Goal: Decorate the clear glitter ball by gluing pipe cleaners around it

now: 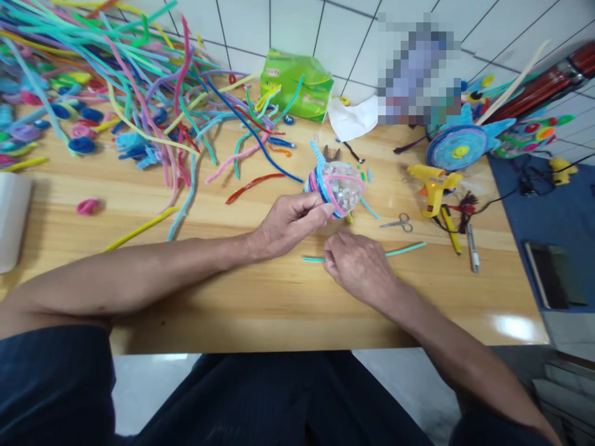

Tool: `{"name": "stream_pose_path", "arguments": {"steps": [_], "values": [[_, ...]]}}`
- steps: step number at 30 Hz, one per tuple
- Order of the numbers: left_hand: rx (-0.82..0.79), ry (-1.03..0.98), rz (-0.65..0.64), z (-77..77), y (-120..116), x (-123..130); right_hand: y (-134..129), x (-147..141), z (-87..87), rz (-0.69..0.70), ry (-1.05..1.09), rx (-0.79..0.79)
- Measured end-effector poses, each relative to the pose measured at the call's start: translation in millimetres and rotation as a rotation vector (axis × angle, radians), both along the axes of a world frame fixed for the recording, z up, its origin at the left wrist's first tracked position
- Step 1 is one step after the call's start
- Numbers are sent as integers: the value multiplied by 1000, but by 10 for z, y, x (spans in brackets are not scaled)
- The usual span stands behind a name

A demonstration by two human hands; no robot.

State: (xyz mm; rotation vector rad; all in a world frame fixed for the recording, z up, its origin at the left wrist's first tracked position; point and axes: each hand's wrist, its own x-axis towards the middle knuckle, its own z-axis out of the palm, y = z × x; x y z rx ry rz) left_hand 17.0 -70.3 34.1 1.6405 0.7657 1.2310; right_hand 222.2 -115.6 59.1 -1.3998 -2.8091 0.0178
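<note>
My left hand (297, 223) is closed on a clear plastic craft piece (346, 189) wrapped with pink and blue pipe cleaners, holding it above the table. A light blue twisted stem (317, 152) sticks up from its top. Lower and to the right, my right hand (357, 263) is closed, fingers curled down, over a turquoise pipe cleaner (406, 249). Its two ends show on either side of the hand; the middle is hidden. Small scissors (398, 223) lie just beyond the right hand. Behind the craft piece, dark plier-like jaws (331, 153) show in part.
A big heap of coloured pipe cleaners (139, 80) covers the left back. At right lie a yellow glue gun (434, 186), a yellow pen-like tool (450, 229) and a utility knife (473, 248). Behind stand a green tissue pack (297, 87) and a blue disc-shaped craft (458, 148).
</note>
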Motion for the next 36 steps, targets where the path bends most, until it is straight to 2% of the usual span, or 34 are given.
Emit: {"name": "stream_pose_path", "arguments": {"steps": [3, 6, 8, 11, 16, 19, 22, 26, 33, 36], "values": [[27, -13, 40, -4, 27, -10, 148, 263, 195, -155, 292, 6], [49, -30, 70, 0, 54, -19, 430, 598, 354, -353, 556, 87], [49, -40, 73, 0, 64, -21, 655, 768, 364, -469, 588, 160], [48, -44, 73, -14, 66, -23, 988, 896, 217, -598, 525, 188], [90, 7, 145, -49, 69, -33, 1408, 942, -173, -565, 458, 137], [198, 33, 207, -60, 88, -47, 1531, 981, -306, -538, 384, 131], [348, 97, 286, -72, 113, -68, 1570, 1014, -350, -538, 296, 139], [436, 250, 386, -116, 144, -99, 1568, 1010, -367, -525, 274, 159], [489, 504, 265, -208, 174, -112, 1565, 986, -395, -451, 322, 168], [490, 501, 249, -222, 181, -116, 1552, 990, -379, -463, 338, 176]]}}
